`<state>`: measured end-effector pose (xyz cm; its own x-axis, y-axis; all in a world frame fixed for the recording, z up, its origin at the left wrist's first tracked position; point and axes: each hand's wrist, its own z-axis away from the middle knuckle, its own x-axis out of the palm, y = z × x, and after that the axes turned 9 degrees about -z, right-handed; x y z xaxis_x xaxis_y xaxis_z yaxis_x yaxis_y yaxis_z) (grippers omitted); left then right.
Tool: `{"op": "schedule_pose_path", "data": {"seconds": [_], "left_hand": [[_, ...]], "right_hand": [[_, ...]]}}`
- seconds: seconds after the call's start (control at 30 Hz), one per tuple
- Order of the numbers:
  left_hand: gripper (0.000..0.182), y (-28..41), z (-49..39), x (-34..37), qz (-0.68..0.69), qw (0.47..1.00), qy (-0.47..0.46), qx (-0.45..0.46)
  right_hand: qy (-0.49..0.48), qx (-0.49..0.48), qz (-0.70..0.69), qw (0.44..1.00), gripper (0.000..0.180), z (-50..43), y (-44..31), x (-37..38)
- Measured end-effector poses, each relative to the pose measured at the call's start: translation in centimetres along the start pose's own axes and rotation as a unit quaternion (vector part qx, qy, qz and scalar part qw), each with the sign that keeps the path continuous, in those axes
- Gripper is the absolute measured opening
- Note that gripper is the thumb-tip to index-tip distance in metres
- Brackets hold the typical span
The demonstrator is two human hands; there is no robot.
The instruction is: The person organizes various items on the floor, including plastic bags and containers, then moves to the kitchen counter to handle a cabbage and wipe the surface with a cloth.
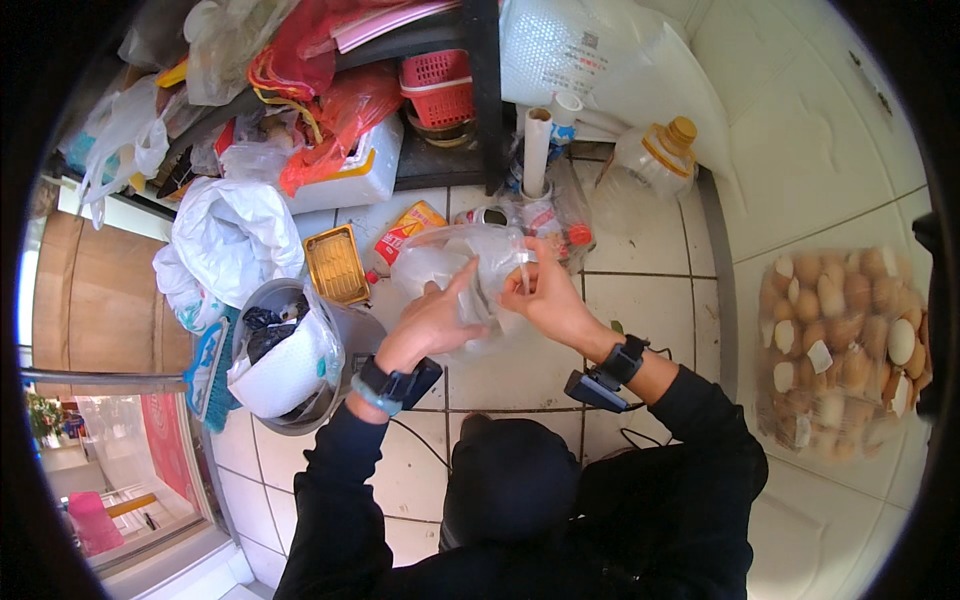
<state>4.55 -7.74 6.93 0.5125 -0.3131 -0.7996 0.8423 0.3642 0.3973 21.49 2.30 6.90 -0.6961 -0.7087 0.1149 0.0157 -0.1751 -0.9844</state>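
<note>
Clear plastic packaging (442, 262), whose exact kind I cannot tell, is between my hands above the tiled floor. My left hand (431, 322) rests on its near left side with fingers spread. At its right edge, my right hand (541, 289) pinches the plastic between thumb and fingers. Just beyond lie a red and yellow carton (409, 229) and an open can (491, 216). To the left is a gold plastic tray (335, 264). A clear bottle with a red cap (579, 234) lies to the right of the packaging.
A grey trash bin (289, 360) with a liner stands left, beside a blue brush (214, 375) and a white plastic bag (232, 240). A black shelf post (484, 97) rises ahead. A large capped jug (652, 161) is at back right; wrapped eggs (840, 352) sit far right.
</note>
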Motion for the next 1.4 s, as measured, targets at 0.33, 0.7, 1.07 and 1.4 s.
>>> {"op": "schedule_pose_path", "data": {"seconds": [0.33, 0.7, 1.07, 1.4], "left_hand": [[0.063, 3.5, 1.6, -1.5, 0.534, 0.811, 0.007, 0.237], [0.061, 4.1, 0.6, -0.4, 0.454, 0.869, -0.012, 0.195], [0.029, -6.2, -9.4, 4.8, 0.709, 0.6, 0.338, -0.151], [0.05, -14.5, -15.7, 10.0, 0.531, 0.542, 0.493, -0.424]], "right_hand": [[0.06, -0.061, 0.026, 0.996, 0.061, 1.7, 0.1, 1.9], [0.094, -0.001, -0.035, 0.995, 0.042, 0.9, 5.1, -0.1], [0.169, -0.057, 0.169, 0.969, 0.007, 1.7, 2.0, -5.2], [0.136, 0.01, 0.328, 0.935, 0.011, 2.0, 3.0, -7.0]]}}
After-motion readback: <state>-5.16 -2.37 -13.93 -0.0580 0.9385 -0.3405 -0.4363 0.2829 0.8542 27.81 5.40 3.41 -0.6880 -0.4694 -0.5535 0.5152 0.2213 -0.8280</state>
